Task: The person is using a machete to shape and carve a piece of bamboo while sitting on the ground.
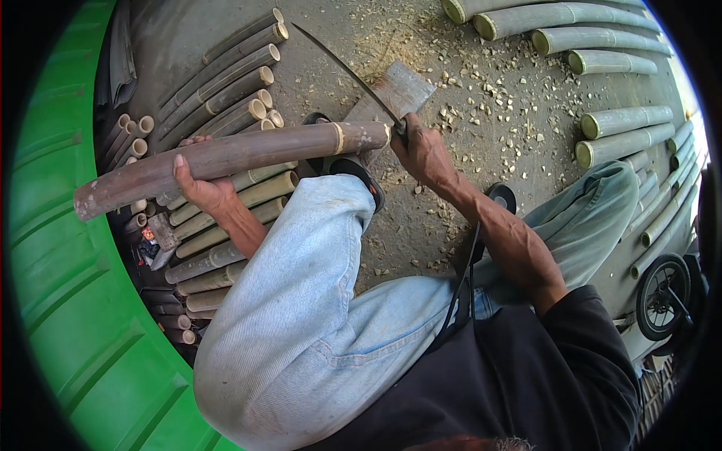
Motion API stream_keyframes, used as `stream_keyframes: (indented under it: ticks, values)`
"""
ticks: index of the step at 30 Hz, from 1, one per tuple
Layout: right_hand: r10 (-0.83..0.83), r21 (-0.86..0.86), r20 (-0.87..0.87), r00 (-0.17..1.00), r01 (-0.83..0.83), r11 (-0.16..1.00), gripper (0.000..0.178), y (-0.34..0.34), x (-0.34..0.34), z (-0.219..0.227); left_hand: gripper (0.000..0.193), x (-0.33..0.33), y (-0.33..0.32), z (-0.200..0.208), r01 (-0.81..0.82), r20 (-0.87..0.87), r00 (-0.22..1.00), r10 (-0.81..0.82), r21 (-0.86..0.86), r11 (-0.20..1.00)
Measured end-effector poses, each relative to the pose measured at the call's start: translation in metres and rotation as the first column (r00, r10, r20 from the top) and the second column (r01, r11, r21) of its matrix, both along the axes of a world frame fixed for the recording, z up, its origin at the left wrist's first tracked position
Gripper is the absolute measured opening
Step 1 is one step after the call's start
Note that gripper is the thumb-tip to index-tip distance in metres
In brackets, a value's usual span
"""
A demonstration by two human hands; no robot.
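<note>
My left hand (203,184) is closed around a thick brown bamboo pole (248,155), held at a slant across the left side. The pole's left end is lower and its right end shows a pale cut rim, with a pale ring at the node just before it. In my right hand (423,150) is the dark handle of a machete (347,71), right beside that cut end. Its long, thin, slightly curved blade points up and left. A worn wooden block (397,89) lies on the ground behind the blade and the pole's end.
Cut bamboo poles (218,86) are stacked at the left, with more under my left forearm. Greenish bamboo lengths (628,120) lie at the right. Pale wood chips (489,113) cover the concrete. A green ridged panel (75,263) borders the left; a small wheel (663,297) stands at the right.
</note>
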State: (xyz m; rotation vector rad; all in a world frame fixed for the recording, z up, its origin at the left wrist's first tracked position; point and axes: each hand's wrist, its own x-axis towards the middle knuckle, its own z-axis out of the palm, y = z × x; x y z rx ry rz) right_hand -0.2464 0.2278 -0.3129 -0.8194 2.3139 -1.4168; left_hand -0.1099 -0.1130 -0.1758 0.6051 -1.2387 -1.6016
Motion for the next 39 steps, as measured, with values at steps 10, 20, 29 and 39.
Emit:
stream_keyframes:
  ticks: [10,20,29,39]
  values:
    - [0.037,0.343,0.171,0.985,-0.095,0.935,0.025,0.006,-0.003,0.0,0.047,0.001,0.005,0.002,0.152,-0.011,0.988,-0.153,-0.057,0.987]
    - [0.035,0.469,0.166,0.986,-0.11,0.876,0.026,0.016,0.007,-0.038,0.048,-0.002,0.004,0.002,0.177,-0.01,0.984,-0.178,-0.08,0.981]
    - [-0.075,0.161,0.067,0.995,0.063,0.985,0.025,0.008,-0.021,-0.02,0.064,-0.037,0.04,0.008,0.344,0.045,0.939,-0.341,-0.122,0.931]
    - [-0.119,0.223,0.07,0.99,0.101,0.97,0.027,0.025,-0.008,-0.067,0.054,-0.112,0.127,-0.102,0.431,0.327,0.814,-0.48,0.213,0.877]
